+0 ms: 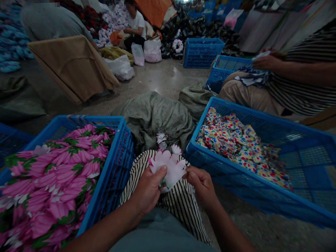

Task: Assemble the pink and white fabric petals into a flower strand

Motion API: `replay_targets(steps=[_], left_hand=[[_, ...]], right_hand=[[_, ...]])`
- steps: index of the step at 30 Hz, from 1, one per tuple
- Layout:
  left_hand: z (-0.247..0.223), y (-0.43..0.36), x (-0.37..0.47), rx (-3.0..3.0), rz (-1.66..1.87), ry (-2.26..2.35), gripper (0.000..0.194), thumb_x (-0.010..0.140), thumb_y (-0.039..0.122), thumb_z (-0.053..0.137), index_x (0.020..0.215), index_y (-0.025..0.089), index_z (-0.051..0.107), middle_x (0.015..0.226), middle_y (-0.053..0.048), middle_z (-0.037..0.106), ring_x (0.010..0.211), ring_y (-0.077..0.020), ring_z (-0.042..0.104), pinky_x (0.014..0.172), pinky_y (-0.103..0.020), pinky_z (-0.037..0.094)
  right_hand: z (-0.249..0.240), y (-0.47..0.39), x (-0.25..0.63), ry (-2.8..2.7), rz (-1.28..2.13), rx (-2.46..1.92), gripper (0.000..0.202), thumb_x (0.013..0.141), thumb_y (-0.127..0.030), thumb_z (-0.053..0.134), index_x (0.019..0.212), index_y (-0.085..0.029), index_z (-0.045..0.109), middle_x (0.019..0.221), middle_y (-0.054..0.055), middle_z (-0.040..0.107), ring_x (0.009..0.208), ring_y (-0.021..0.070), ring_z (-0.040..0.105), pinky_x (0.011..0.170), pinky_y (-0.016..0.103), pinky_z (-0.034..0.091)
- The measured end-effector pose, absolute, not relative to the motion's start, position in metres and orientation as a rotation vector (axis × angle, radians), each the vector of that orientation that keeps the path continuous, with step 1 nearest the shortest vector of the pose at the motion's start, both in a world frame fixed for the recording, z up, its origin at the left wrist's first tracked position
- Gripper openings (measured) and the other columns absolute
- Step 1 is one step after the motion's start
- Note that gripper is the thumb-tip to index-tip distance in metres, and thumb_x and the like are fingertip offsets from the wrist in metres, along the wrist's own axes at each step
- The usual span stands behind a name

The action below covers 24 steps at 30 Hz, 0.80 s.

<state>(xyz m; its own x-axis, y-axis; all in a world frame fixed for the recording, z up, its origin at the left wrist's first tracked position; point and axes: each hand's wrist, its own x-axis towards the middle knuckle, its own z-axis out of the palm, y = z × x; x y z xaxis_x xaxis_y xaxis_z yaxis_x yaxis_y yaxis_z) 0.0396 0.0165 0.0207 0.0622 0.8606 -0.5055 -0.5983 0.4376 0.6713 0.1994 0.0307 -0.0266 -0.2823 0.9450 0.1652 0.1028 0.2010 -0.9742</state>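
Observation:
My left hand and my right hand both grip one small piece of pale pink flower-print cloth over my lap. Under it lies black-and-white striped fabric on my knee. A blue crate at my left is heaped with pink and green flower-print pieces. Another blue crate at my right holds pieces printed with coloured dots.
A grey-green sack lies on the floor ahead. A person in a striped shirt sits at the right beside more blue crates. Another person sits far back among bags and fabric piles. Tan cloth covers something at the left.

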Motion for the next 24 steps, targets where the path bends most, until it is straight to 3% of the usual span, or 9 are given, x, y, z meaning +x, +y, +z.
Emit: replay_targets(steps=[4,8,11,14,20,24], left_hand=[[0.020,0.017,0.040,0.295,1.145,1.027,0.034,0.075,0.020,0.059,0.109,0.019,0.057,0.100,-0.004,0.068,0.093,-0.0179,0.062,0.083,-0.032,0.048],[0.021,0.021,0.043,0.293,1.181,1.036,0.037,0.074,0.019,0.061,0.110,0.020,0.057,0.100,-0.004,0.068,0.087,-0.0169,0.063,0.079,-0.031,0.050],[0.019,0.022,0.044,0.317,1.160,1.028,0.036,0.073,0.021,0.062,0.108,0.018,0.058,0.094,-0.004,0.069,0.083,-0.0164,0.064,0.076,-0.029,0.050],[0.014,0.020,0.040,0.342,1.050,1.025,0.032,0.074,0.024,0.062,0.105,0.016,0.060,0.092,-0.006,0.069,0.078,-0.0157,0.064,0.071,-0.027,0.051],[0.009,0.016,0.032,0.361,1.016,1.018,0.028,0.073,0.022,0.063,0.100,0.016,0.060,0.090,-0.005,0.068,0.074,-0.0148,0.061,0.062,-0.025,0.049],[0.011,0.020,0.033,0.380,1.115,1.096,0.027,0.072,0.023,0.064,0.097,0.015,0.060,0.080,-0.003,0.067,0.070,-0.0135,0.060,0.066,-0.025,0.047]], right_hand=[[-0.033,0.031,0.197,-1.336,1.241,-1.069,0.035,0.084,-0.042,0.042,0.066,-0.017,0.058,0.050,-0.003,0.039,0.047,0.0111,0.036,0.047,0.024,0.026],[-0.036,0.027,0.183,-0.896,1.421,-0.977,0.040,0.077,-0.055,0.045,0.082,-0.018,0.057,0.047,-0.008,0.028,0.039,0.0082,0.019,0.039,0.022,0.015],[-0.033,0.025,0.170,-0.786,1.613,-0.932,0.031,0.071,-0.045,0.061,0.086,-0.019,0.057,0.052,-0.006,0.042,0.038,0.0068,0.027,0.038,0.021,0.021],[-0.032,0.028,0.164,-0.653,1.699,-0.943,0.021,0.069,-0.034,0.065,0.082,-0.019,0.057,0.061,-0.002,0.055,0.042,0.0092,0.041,0.041,0.022,0.031],[-0.037,0.037,0.176,-0.851,1.426,-1.185,0.018,0.071,-0.031,0.064,0.067,-0.018,0.051,0.055,-0.006,0.045,0.047,0.0088,0.040,0.046,0.021,0.032],[-0.024,0.026,0.175,-1.224,1.107,-1.261,0.010,0.074,-0.025,0.060,0.076,-0.019,0.053,0.060,-0.004,0.045,0.054,0.0104,0.043,0.051,0.022,0.035]])
